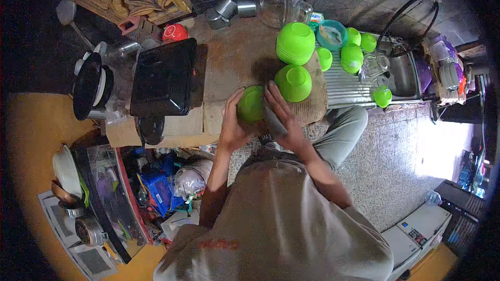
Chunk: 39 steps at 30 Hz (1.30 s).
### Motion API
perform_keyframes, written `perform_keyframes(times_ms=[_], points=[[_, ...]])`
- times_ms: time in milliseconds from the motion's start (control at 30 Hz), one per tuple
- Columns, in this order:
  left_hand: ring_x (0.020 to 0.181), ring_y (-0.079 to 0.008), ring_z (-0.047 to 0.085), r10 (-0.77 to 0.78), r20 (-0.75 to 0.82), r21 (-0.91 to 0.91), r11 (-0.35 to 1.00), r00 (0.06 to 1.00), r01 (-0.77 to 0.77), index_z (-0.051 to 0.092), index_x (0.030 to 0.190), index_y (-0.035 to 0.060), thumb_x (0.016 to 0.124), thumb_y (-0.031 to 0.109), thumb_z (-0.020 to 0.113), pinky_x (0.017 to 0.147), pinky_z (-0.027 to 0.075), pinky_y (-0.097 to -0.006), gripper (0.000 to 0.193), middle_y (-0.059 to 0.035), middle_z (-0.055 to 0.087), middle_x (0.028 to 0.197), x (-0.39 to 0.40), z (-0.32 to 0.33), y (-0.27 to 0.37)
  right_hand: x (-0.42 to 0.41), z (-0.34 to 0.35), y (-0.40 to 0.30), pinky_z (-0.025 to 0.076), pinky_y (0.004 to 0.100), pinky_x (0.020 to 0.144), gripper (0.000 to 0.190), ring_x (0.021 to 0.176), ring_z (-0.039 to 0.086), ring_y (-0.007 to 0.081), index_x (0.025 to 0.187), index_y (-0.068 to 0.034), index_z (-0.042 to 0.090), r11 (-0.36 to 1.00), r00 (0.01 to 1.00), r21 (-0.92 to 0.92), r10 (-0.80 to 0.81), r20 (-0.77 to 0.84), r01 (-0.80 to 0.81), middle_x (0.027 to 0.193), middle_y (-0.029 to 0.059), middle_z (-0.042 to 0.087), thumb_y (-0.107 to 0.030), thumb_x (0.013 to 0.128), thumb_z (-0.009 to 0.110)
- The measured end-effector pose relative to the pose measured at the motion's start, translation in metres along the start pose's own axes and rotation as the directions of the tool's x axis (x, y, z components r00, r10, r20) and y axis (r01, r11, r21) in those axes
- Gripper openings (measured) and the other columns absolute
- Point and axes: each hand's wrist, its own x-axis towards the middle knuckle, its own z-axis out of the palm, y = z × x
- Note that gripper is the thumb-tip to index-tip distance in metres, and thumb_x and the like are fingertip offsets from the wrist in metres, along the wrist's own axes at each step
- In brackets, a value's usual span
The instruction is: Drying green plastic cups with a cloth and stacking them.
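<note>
My left hand (233, 123) grips the side of a lime-green bowl (250, 103) in front of my body, near the front edge of the counter. Against the bowl's other side is my right hand (287, 123), with a grey item, apparently a cloth (275, 120), under its palm and fingers. Just beyond my right fingers, an upside-down green bowl (293, 84) rests on the cardboard-covered counter (238, 56). Behind it rises a stack of nested green bowls (295, 43), also bottom up.
Several green cups (351, 57) and a teal basin (332, 34) stand on the ribbed drainboard (338, 89) beside the sink (402, 72). A large glass jar (275, 8) is at the back. Left of me sits a black stove-like appliance (164, 78).
</note>
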Motion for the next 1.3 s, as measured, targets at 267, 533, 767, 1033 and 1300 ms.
perform_keyframes(times_ms=[267,533,767,1033,1300], points=[[0.148,-0.0485,0.048,-0.100,0.009,0.175,0.980,0.995,0.097,0.045,0.160,0.0004,0.064,0.022,0.106,0.122,0.040,-0.0547,0.116,-0.0297,0.045,0.165,-0.003,0.009,0.018,-0.053,-0.014,0.000,0.020,0.0477,0.138,0.093,0.172,0.024,0.0393,0.176,-0.002,0.035,0.991,0.997,0.130,0.017,0.077,-0.027,0.183,0.0271,0.029,-0.010,0.090,0.071],[0.150,-0.0491,0.047,0.110,0.061,0.069,0.991,0.992,-0.114,0.035,0.156,0.0005,0.068,0.016,0.102,0.122,0.037,-0.0555,0.112,-0.0329,0.040,0.171,-0.008,0.003,0.001,0.009,-0.008,0.015,0.025,0.0496,0.139,0.093,0.171,0.028,0.0367,0.174,-0.008,0.040,0.993,0.998,0.109,-0.042,0.047,0.037,0.183,0.0170,0.035,-0.005,0.086,0.071],[0.154,-0.0468,0.047,0.021,0.059,0.027,0.999,0.998,-0.022,0.037,0.161,0.0020,0.070,0.013,0.102,0.129,0.032,-0.0524,0.112,-0.0267,0.045,0.172,-0.010,0.004,0.008,0.008,-0.012,0.014,0.030,0.0499,0.136,0.085,0.165,0.040,0.0423,0.168,-0.004,0.048,0.994,0.997,0.077,-0.076,0.022,0.074,0.176,0.0216,0.045,-0.002,0.086,0.070],[0.156,-0.0451,0.046,-0.070,0.040,0.151,0.987,0.997,0.063,0.035,0.170,0.0053,0.062,0.021,0.104,0.130,0.033,-0.0551,0.129,-0.0208,0.048,0.170,-0.008,0.003,0.010,-0.050,-0.021,-0.002,0.025,0.0495,0.137,0.091,0.170,0.029,0.0413,0.174,-0.004,0.040,0.996,0.988,-0.022,-0.083,0.129,0.087,0.181,0.0265,0.034,0.000,0.088,0.069],[0.152,-0.0472,0.049,0.029,0.064,0.146,0.988,0.998,-0.038,0.041,0.166,0.0034,0.070,0.034,0.100,0.128,0.036,-0.0572,0.117,-0.0255,0.053,0.163,-0.013,0.000,0.003,-0.012,-0.011,-0.001,0.027,0.0496,0.137,0.096,0.171,0.026,0.0401,0.173,-0.008,0.042,0.992,0.990,0.034,-0.126,0.057,0.124,0.182,0.0217,0.033,-0.027,0.088,0.082]])
